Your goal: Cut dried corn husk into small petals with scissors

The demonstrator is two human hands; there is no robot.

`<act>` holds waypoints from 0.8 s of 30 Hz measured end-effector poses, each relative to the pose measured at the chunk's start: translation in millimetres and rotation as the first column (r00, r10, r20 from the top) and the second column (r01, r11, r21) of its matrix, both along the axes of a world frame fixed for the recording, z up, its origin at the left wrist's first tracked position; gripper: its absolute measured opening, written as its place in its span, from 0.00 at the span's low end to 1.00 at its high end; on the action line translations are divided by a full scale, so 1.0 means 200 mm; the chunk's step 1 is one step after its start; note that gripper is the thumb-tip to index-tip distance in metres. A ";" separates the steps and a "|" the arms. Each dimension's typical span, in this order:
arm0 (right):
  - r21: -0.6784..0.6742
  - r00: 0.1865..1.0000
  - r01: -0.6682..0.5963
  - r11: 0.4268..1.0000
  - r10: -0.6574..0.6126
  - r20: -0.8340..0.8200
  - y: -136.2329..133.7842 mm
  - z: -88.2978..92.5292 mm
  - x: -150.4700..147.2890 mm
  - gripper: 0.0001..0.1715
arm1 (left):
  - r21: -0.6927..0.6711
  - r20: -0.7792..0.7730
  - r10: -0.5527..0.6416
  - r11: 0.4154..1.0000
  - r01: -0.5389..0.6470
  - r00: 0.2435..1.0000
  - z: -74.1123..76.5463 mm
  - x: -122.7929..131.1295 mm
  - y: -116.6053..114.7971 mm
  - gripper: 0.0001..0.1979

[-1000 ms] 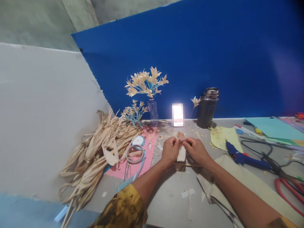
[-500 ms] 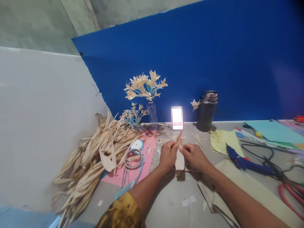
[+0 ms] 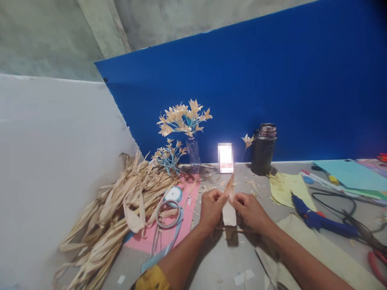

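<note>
Between the two hands, above the grey table [image 3: 216, 264], a pale strip of husk [image 3: 229, 216] has its long axis running from a brown pointed tip at twelve o'clock to a broad end at six. The left hand [image 3: 212, 208] pinches it from nine o'clock, the right hand [image 3: 249, 210] from three, so neither is clearly nearer. A thin stick [image 3: 245, 230] crosses just beyond the broad end.

husk strip [image 3: 229, 214], in the grip: dry, papery, matt
corn husks [image 3: 116, 213], left of the grip: dry, fibrous, rough
flask neck [image 3: 268, 129], beyond the grip, rightward: shiny metal
glue gun [image 3: 328, 225], right of the grip: smooth plastic
</note>
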State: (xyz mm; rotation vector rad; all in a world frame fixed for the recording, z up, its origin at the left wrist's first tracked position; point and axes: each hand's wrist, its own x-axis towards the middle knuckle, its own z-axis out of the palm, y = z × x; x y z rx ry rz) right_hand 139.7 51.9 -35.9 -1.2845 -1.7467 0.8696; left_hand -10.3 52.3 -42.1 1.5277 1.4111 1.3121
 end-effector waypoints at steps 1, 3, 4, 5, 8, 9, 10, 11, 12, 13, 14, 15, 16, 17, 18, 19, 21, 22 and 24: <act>-0.004 1.000 0.006 1.000 -0.006 -0.003 0.00 0.00 0.00 0.20 | -0.019 0.038 0.008 1.000 -0.007 0.999 0.00 0.00 0.00 0.13; -0.012 1.000 0.019 1.000 -0.019 -0.005 0.01 0.00 0.01 0.20 | -0.062 0.107 0.024 0.998 -0.017 0.994 0.00 -0.01 0.00 0.15; -0.016 1.000 0.024 1.000 -0.024 -0.006 0.01 -0.01 0.01 0.20 | -0.082 0.138 0.021 0.997 -0.009 0.990 0.00 -0.01 0.00 0.16; -0.020 1.000 0.025 0.999 -0.025 -0.006 0.01 -0.01 0.01 0.20 | -0.096 0.173 0.007 0.995 0.009 0.985 0.01 -0.01 0.00 0.15; -0.037 1.000 0.002 0.999 -0.002 0.001 0.01 -0.01 0.01 0.19 | -0.083 0.217 -0.078 0.992 0.098 0.973 0.03 -0.01 -0.01 0.14; -0.043 1.000 -0.011 0.999 0.011 0.005 0.00 0.00 0.00 0.19 | -0.072 0.207 -0.089 0.992 0.106 0.974 0.03 -0.01 -0.01 0.13; -0.049 1.000 -0.025 0.998 0.026 0.010 0.00 0.00 0.00 0.18 | -0.065 0.192 -0.083 0.993 0.097 0.978 0.03 -0.01 -0.01 0.13; -0.053 0.999 -0.039 0.998 0.040 0.013 -0.01 0.00 -0.01 0.18 | -0.065 0.181 -0.066 0.995 0.079 0.981 0.03 -0.01 -0.01 0.14; -0.057 0.998 -0.052 0.997 0.053 0.015 -0.01 0.00 -0.01 0.18 | -0.071 0.176 -0.042 0.996 0.055 0.983 0.03 -0.01 -0.01 0.14; -0.060 0.998 -0.061 0.996 0.062 0.014 -0.01 0.00 -0.01 0.17 | -0.076 0.176 -0.018 0.997 0.032 0.984 0.02 -0.01 -0.01 0.14; -0.062 0.998 -0.066 0.996 0.066 0.012 -0.01 -0.01 -0.01 0.17 | -0.077 0.176 0.002 0.997 0.011 0.984 0.02 -0.01 0.00 0.14; -0.064 0.998 -0.064 0.996 0.064 0.006 -0.01 -0.01 -0.01 0.17 | -0.077 0.172 0.015 0.997 -0.002 0.985 0.01 -0.01 0.00 0.14; -0.063 0.998 -0.056 0.996 0.056 0.000 -0.01 -0.01 -0.01 0.17 | -0.081 0.165 0.020 0.997 -0.007 0.986 0.00 -0.01 0.00 0.13; -0.060 0.999 -0.044 0.997 0.043 -0.007 -0.01 -0.02 0.00 0.18 | -0.089 0.159 0.022 0.996 -0.008 0.987 -0.01 0.00 0.00 0.13; -0.055 1.000 -0.028 0.998 0.028 -0.012 0.00 -0.02 0.00 0.19 | -0.102 0.152 0.016 0.995 0.000 0.988 -0.01 0.01 -0.01 0.12; -0.045 1.000 -0.011 0.999 0.010 -0.014 0.00 -0.02 0.00 0.20 | -0.118 0.144 0.000 0.993 0.017 0.990 -0.02 0.02 -0.01 0.12; -0.020 1.000 0.031 0.999 -0.031 -0.003 0.00 -0.03 0.00 0.21 | -0.145 0.124 -0.042 0.988 0.060 0.991 -0.03 0.04 -0.03 0.13; -0.006 0.998 0.055 0.998 -0.055 0.008 0.00 -0.03 0.00 0.21 | -0.151 0.117 -0.058 0.986 0.076 0.991 -0.03 0.05 -0.04 0.13; 0.018 0.994 0.105 0.994 -0.106 0.035 0.00 -0.04 0.00 0.21 | -0.155 0.115 -0.072 0.984 0.089 0.991 -0.04 0.07 -0.06 0.14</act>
